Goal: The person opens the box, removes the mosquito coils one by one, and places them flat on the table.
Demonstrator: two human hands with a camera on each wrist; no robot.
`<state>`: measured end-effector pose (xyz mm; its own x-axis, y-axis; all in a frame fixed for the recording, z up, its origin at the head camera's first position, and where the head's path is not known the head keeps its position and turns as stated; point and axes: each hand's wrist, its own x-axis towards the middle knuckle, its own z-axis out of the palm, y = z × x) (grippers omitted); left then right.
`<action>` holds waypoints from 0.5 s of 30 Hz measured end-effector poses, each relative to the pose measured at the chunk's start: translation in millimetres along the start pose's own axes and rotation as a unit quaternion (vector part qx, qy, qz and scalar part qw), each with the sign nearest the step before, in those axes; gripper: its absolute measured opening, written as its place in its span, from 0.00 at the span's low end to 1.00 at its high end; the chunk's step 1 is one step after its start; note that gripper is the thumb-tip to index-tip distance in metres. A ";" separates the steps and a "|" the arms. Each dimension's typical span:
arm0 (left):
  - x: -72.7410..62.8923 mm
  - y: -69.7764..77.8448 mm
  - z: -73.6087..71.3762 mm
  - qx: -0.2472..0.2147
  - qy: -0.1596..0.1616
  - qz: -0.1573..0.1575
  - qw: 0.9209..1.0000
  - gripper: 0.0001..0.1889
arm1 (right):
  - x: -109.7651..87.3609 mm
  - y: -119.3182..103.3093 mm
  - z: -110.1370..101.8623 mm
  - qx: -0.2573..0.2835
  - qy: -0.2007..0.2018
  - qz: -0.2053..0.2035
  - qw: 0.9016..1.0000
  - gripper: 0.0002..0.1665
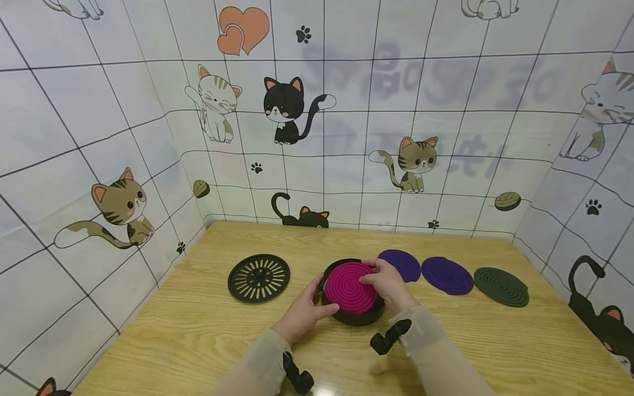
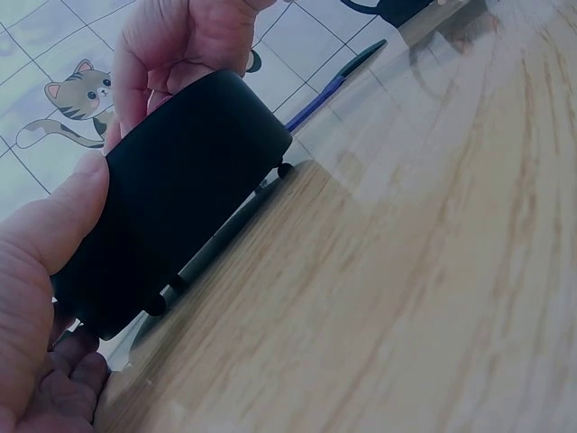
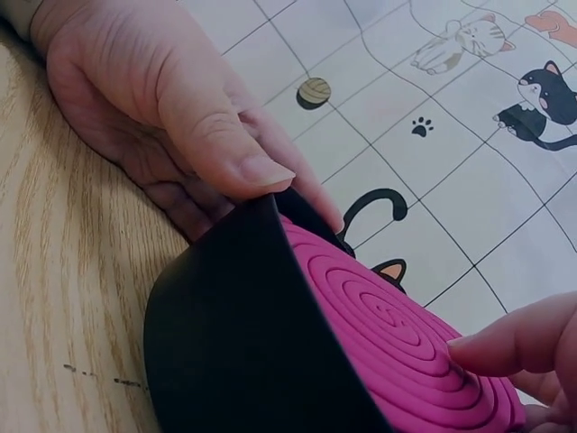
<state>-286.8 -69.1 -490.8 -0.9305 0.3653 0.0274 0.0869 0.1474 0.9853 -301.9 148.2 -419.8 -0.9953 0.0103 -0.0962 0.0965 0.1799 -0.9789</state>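
A pink spiral coil (image 1: 349, 289), flat and round, lies in the mouth of a round black holder (image 1: 358, 319). My left hand (image 1: 304, 309) grips the holder's left side, thumb at the rim. In the left wrist view the holder (image 2: 180, 198) stands low over the tabletop on small feet. My right hand (image 1: 391, 283) pinches the coil's upper right edge between thumb and fingers. The right wrist view has the coil (image 3: 388, 316) partly inside the holder wall, with the right thumb (image 3: 505, 343) on its face.
A black slotted lid (image 1: 259, 278) lies on the wooden table (image 1: 188, 341) to the left. Two purple coils (image 1: 401, 265) and a dark green coil (image 1: 501, 286) lie in a row to the right. Cat-printed sheeting (image 1: 346, 165) stands around the table's back and sides.
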 end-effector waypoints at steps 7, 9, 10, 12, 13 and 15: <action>0.1 0.7 1.0 0.002 0.003 0.001 1.000 0.51 | -2.2 -1.0 -1.9 -0.010 -0.014 0.001 1.000 0.33; -0.3 0.9 1.3 0.002 0.004 0.002 1.000 0.51 | -2.5 -0.9 -2.0 -0.008 -0.013 0.001 1.000 0.33; -0.4 0.8 1.4 0.002 0.004 0.002 1.000 0.51 | -2.6 -0.9 -1.9 -0.006 -0.012 0.001 1.000 0.32; -0.6 0.6 1.4 0.002 0.004 0.002 1.000 0.51 | -2.6 -0.7 -1.7 -0.001 -0.010 0.000 1.000 0.31; -0.8 0.6 1.4 0.003 0.004 0.002 1.000 0.51 | -2.4 -0.4 -1.6 0.001 -0.010 -0.001 1.000 0.30; -1.4 1.2 1.5 0.005 0.005 0.003 1.000 0.51 | -2.0 0.3 -1.7 0.003 -0.008 -0.002 1.000 0.29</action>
<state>-284.8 -68.1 -489.9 -0.9331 0.3579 0.0353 0.0961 0.1537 0.9834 -299.9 149.9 -419.6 -0.9954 -0.0061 -0.0958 0.0933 0.1747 -0.9802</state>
